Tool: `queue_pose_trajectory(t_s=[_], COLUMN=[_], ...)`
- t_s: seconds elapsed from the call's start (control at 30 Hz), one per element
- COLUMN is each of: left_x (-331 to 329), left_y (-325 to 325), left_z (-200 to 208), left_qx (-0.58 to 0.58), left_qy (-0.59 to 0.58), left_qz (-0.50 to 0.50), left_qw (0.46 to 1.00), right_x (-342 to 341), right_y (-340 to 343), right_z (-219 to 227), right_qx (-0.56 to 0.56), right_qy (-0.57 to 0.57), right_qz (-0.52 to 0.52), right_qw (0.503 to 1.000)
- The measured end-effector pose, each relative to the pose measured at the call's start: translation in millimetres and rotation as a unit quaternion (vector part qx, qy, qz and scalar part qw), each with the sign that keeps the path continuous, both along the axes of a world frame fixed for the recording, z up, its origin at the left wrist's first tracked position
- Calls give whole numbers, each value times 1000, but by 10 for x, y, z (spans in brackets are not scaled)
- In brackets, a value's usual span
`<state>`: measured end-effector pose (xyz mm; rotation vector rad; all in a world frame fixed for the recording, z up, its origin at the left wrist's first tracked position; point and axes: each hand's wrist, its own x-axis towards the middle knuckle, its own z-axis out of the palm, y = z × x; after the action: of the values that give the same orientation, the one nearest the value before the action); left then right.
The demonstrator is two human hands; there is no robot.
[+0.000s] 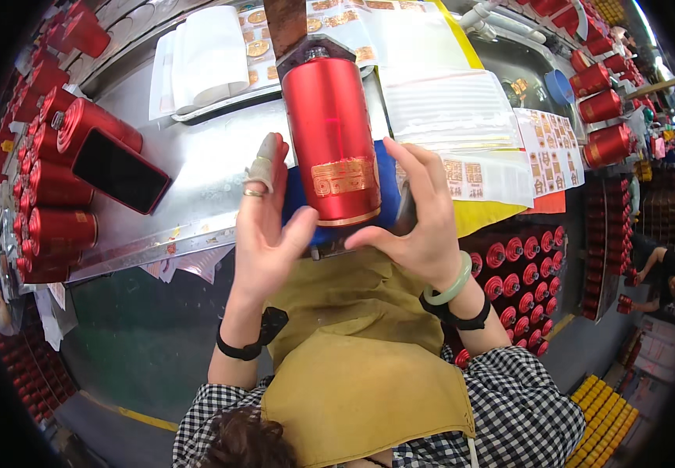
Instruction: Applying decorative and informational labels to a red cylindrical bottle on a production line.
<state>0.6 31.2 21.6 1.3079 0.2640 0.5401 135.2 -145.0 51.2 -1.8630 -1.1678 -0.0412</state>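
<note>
A red metal bottle (332, 132) with a gold label lies lengthwise on a blue pad (388, 191) at the bench's near edge, its neck pointing away into a dark holder (314, 54). My left hand (267, 226) is beside the bottle's lower left, palm toward it, one fingertip taped and a ring on a finger. My right hand (415, 214) cups the bottle's lower right, thumb under its base end and fingers spread along the side near the gold label.
Red bottles (56, 187) lie stacked at the left with a black phone (119, 171) on them. Sheets of gold stickers (501, 156) cover the right of the bench; white paper rolls (209, 58) sit behind. More red bottles fill crates (524, 273) at right. A yellow apron (353, 351) hangs below.
</note>
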Motion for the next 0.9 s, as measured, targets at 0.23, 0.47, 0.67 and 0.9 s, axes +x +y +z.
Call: queue_pose_trajectory(t_s=[0.23, 0.47, 0.67, 0.9], left_x=[191, 205, 217, 230], left_y=[198, 308, 316, 327], left_z=[164, 204, 201, 197], left_qx=[-226, -287, -292, -301], left_qy=[0, 22, 14, 12], left_qz=[-95, -93, -117, -113], left_qw=[970, 953, 949, 947], right_x=[-140, -162, -133, -174], right_y=[150, 135, 98, 117], right_z=[-210, -152, -2, -1], right_qx=[-9, -21, -88, -114], right_qy=[10, 5, -69, -100], right_qz=[-69, -52, -41, -50], right_qw=[998, 998, 993, 987])
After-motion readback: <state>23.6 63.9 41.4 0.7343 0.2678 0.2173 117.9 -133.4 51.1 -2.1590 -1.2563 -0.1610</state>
